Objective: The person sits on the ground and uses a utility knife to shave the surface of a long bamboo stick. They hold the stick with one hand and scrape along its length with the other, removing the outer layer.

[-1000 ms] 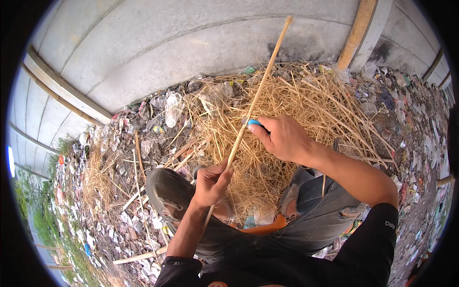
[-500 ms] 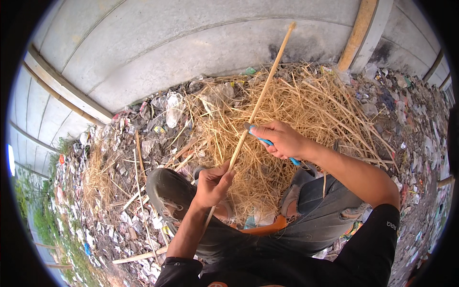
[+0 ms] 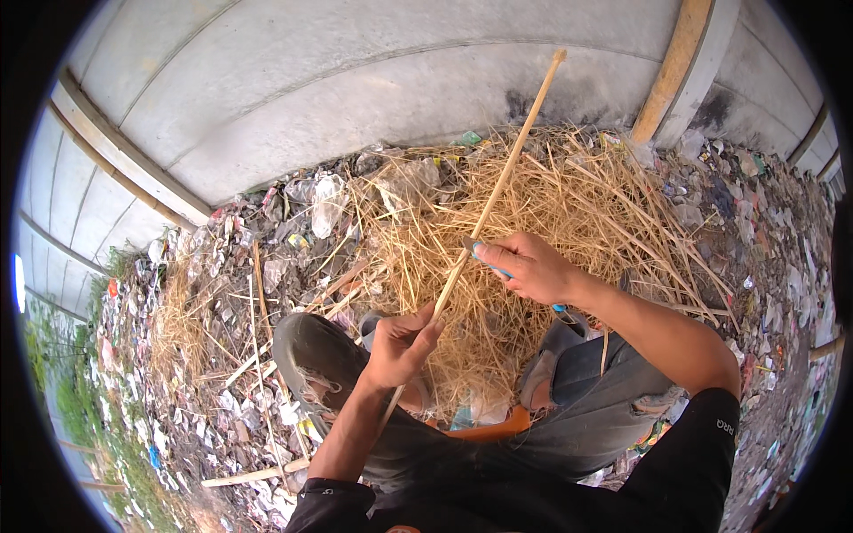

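Observation:
A long pale bamboo strip slants from my lap up toward the wall. My left hand is wrapped round its lower part, between my knees. Farther up, my right hand is closed on a knife with a blue handle. The short blade rests against the strip, and most of the handle is hidden in my fingers. Beneath the strip, a heap of straw-coloured shavings spreads over the ground in front of my feet.
A grey concrete wall curves across the far side, with a bamboo post against it. Litter and plastic scraps cover the ground around the shavings. More thin strips lie left of my knee. Something orange lies between my legs.
My right hand and the knife have shifted slightly down and right. The strip's far end has tilted a little right. My left hand still holds the strip.

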{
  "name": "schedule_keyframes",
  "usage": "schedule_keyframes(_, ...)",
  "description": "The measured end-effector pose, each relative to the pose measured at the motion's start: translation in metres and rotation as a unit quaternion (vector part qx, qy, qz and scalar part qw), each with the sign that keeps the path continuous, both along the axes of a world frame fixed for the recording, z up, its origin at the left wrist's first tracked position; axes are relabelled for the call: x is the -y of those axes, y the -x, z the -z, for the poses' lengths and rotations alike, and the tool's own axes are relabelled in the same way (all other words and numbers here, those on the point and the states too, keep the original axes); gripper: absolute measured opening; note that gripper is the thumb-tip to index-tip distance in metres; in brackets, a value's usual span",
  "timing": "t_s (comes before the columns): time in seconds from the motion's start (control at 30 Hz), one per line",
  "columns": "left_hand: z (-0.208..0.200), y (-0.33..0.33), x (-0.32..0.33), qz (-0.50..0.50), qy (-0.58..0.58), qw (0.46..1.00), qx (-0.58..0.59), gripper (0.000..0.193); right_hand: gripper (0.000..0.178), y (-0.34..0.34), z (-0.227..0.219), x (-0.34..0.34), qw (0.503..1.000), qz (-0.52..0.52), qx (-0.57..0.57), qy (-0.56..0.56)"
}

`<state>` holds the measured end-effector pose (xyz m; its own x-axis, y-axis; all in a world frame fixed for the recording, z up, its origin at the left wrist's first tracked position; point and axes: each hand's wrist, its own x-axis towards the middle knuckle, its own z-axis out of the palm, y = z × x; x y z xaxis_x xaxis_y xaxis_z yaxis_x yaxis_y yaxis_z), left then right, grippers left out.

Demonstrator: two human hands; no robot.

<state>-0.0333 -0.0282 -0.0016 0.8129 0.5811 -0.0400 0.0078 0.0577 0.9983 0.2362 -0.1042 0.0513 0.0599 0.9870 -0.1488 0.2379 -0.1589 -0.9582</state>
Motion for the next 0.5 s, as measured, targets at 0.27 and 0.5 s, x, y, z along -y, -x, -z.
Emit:
schedule_keyframes(0.27, -0.003, -0.007, 0.003, -0.031, -0.069, 0.997, -0.015, 0.026, 0.058, -0.011, -0.02, -0.008, 0.992, 0.075, 0.084, -0.048)
schedule_keyframes(0.5, -0.01, -0.017, 0.01, -0.027, -0.227, 0.971, -0.073, 0.019, 0.042, -0.003, -0.027, -0.005, 0.959, -0.01, 0.275, -0.064)
